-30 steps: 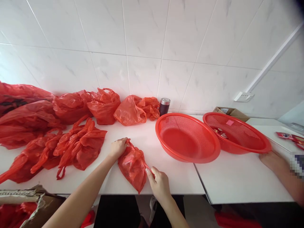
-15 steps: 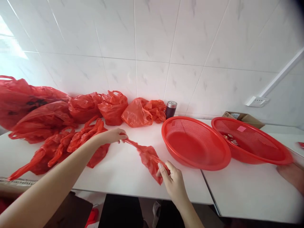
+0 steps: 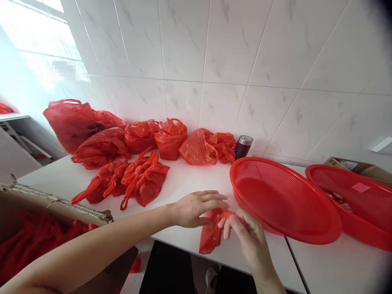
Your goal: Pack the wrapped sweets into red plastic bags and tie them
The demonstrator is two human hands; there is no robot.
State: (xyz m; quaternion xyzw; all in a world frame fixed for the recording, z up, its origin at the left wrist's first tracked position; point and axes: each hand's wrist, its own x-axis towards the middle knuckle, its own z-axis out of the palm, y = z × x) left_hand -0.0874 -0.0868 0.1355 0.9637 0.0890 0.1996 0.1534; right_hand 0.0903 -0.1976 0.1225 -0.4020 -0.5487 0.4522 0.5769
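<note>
A small red plastic bag [image 3: 210, 239] hangs crumpled near the table's front edge, its lower end pointing down. My right hand [image 3: 246, 234] pinches the bag's upper, twisted part. Over the top of the bag, my left hand [image 3: 194, 207] reaches in from the left, fingers stretched out and thumb apart. The left fingers hide part of the bag, and I cannot tell whether they touch it. Just beyond the right hand stands a red plastic colander [image 3: 281, 204] with a bare bottom.
Several knotted red bags [image 3: 150, 183] lie at left; fuller ones [image 3: 171, 141] line the wall. A dark tumbler [image 3: 243, 147] stands behind the colander. A second colander [image 3: 361, 196] holds small items. At lower left, an open cardboard box [image 3: 82, 212] contains red bags.
My left hand has let go of the bag's stretched end and moved right, close to my right hand. The right hand keeps hold of the bag. The view has turned left.
</note>
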